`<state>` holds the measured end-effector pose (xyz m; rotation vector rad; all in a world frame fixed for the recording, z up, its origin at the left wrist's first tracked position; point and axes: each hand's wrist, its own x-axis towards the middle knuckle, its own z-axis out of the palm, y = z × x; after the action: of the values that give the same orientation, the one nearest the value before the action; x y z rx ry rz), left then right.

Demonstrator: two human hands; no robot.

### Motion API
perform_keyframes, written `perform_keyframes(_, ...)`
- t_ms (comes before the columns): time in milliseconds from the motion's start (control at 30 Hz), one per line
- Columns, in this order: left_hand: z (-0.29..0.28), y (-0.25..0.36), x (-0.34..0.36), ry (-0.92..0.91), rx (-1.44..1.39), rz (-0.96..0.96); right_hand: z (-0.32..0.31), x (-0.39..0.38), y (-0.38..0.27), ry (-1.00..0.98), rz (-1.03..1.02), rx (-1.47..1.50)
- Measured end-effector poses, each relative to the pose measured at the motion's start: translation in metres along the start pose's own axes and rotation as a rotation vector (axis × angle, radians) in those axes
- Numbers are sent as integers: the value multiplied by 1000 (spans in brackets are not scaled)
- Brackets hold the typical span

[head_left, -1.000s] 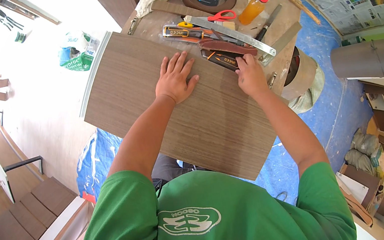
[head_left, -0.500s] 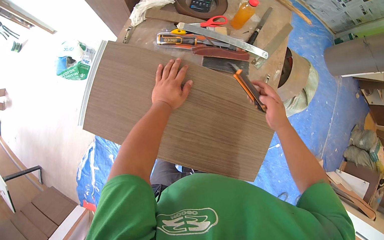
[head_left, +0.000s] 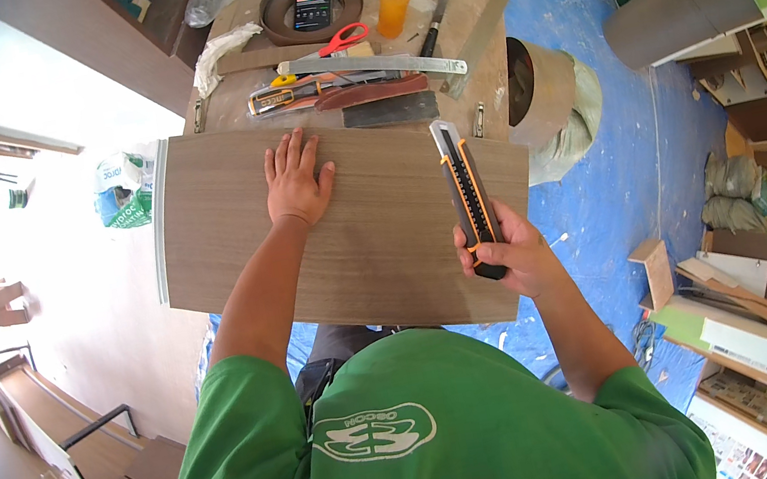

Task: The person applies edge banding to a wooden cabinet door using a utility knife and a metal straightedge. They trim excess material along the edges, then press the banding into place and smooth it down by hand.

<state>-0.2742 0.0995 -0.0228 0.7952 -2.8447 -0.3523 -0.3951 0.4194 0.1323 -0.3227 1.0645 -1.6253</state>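
Note:
A brown wood-grain panel [head_left: 372, 231] lies in front of me, its far edge on the worktable [head_left: 462, 44]. My left hand [head_left: 297, 185] rests flat on the panel near its far edge, fingers spread. In my right hand [head_left: 506, 244] is an orange and black utility knife [head_left: 467, 195], held above the panel's right part with its tip pointing away from me. My thumb lies along the knife's near end. Just beyond the panel are a dark flat block [head_left: 390, 112], a metal ruler [head_left: 375, 65], a chisel [head_left: 289, 96] and red-handled scissors [head_left: 344, 39].
Farther back stand an orange drink bottle [head_left: 393, 2] and a phone [head_left: 313, 0] inside a coil of brown edging strip [head_left: 273, 16]. A long-bladed knife [head_left: 437, 15] lies at the table's right. A blue sheet [head_left: 592, 154] covers the floor, with a rolled brown sheet [head_left: 678, 8] beyond.
My right hand has drawn nearer and left, turning the utility knife so its side faces up and it points away. My left hand stays flat on the panel. The whole view has shifted.

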Motion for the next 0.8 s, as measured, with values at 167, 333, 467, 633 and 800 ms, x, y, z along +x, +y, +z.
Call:
perform_keyframes(167, 0, -3, -2, -7, -6, 18, 24, -19, 14, 26, -16, 25)
perform_keyframes(333, 4, -12, -2, 13, -20, 37, 51, -31, 31, 96, -87, 70)
perform_keyframes(467, 7, -15, 1, -4, -38, 53, 86, -40, 49, 207, -147, 68)
perform_keyframes(633, 11, -17, 1, -14, -73, 85, 148, -46, 91, 357, -288, 33)
perform_keyframes(800, 16, -28, -4, 74, -308, 175, 223, -52, 147, 536, -346, 107)
